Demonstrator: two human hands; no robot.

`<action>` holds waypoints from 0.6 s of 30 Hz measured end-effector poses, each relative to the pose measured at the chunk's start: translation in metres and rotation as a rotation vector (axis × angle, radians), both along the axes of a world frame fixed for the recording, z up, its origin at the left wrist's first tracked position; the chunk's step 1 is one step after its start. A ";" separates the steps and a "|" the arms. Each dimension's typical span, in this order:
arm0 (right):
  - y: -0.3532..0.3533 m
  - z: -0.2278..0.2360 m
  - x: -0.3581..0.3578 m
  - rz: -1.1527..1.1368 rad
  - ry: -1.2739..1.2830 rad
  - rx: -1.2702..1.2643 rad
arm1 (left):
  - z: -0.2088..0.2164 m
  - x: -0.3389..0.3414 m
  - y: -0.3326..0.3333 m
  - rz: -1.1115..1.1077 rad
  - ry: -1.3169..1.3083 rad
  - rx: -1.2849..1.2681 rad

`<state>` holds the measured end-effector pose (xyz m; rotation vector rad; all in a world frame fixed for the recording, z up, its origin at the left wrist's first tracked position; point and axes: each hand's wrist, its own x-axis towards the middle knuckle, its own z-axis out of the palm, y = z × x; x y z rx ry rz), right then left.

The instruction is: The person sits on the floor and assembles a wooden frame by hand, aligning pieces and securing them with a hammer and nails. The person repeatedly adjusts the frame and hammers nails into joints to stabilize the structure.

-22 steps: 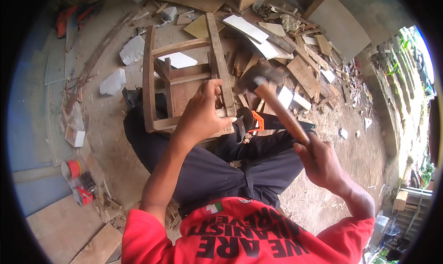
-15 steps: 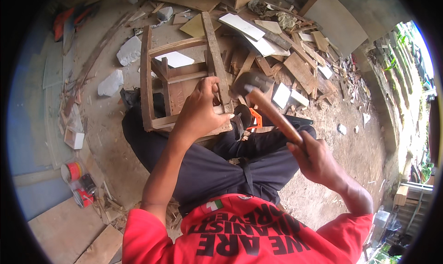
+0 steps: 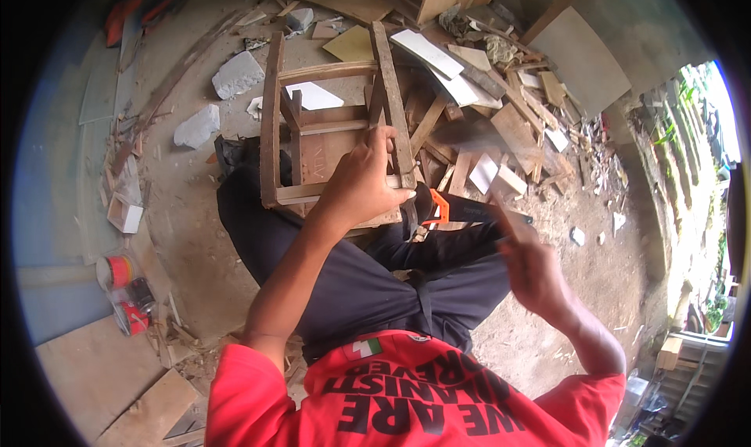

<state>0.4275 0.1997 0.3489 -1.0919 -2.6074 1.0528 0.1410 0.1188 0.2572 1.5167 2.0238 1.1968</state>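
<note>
A wooden stool frame (image 3: 392, 87) with legs and cross rails lies tilted across my lap. My left hand (image 3: 356, 185) grips its right-hand leg near the near end, fingers wrapped over the wood and thumb pressed on the edge. In my right hand (image 3: 536, 275), a hammer (image 3: 512, 222) is held by its wooden handle, apart from the frame and to its right. Motion smears the hammer head and part of the handle. Beyond my knee lies a handsaw with an orange handle (image 3: 440, 207), its dark blade pointing right.
Scrap boards and offcuts (image 3: 516, 134) are heaped beyond and right of the frame. Pale stone blocks (image 3: 238, 75) lie at the far left. Red-labelled cans (image 3: 119, 272) stand at left near a plywood sheet (image 3: 102, 369). A rough wall edge (image 3: 645, 189) runs along the right.
The hammer has swung away from the frame's right leg, outward to the right, and is now more blurred. My left hand keeps its grip; the whole view has shifted slightly.
</note>
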 end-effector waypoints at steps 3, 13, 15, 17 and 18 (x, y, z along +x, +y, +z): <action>0.003 0.008 -0.012 -0.033 -0.122 -0.018 | -0.004 -0.002 -0.002 0.023 -0.002 0.001; -0.008 0.007 -0.011 -0.080 -0.079 0.002 | -0.005 -0.004 -0.002 -0.013 -0.003 0.003; -0.001 -0.011 -0.009 -0.120 0.179 -0.126 | -0.005 -0.004 0.000 -0.006 -0.019 -0.004; 0.000 -0.041 -0.022 -0.190 0.435 -0.445 | 0.002 -0.001 0.002 0.015 -0.071 -0.013; 0.003 -0.056 -0.029 -0.227 0.430 -0.467 | -0.001 -0.004 0.002 -0.006 -0.013 0.041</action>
